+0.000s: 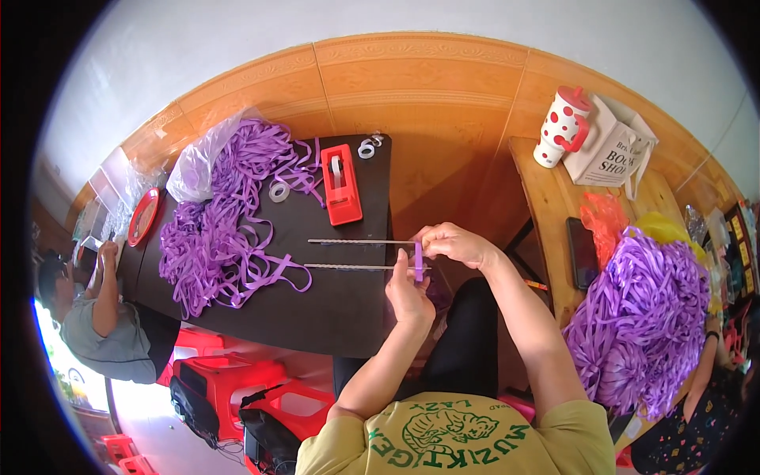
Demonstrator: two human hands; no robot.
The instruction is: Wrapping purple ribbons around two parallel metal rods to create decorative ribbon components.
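Far rod (360, 241) and near rod (356, 267): thin, silvery, twisted in form, parallel, extending left over the table (317, 317). Purple ribbon (419, 263): a narrow, flat band spanning both rods near their right ends, running far to near.

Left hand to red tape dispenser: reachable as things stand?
Probably yes: the dispenser sits uncovered on the table. But the left hand is at the ribbon on the two rods, which appear to cross its way, so it would likely need to go over or around.
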